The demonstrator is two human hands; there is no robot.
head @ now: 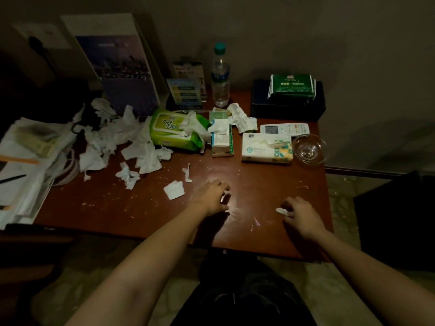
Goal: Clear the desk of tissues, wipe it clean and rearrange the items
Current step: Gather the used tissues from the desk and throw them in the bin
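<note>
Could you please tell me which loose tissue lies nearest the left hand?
The flat folded square just left of the left hand; the twisted scrap and crumpled heap lie farther back.

Left hand (pixel 211 196) loose; right hand (pixel 302 214) in pinch on tissue scrap (pixel 280 210)

White tissues (pixel 131 137), reddish-brown desk (pixel 113 205)
</note>
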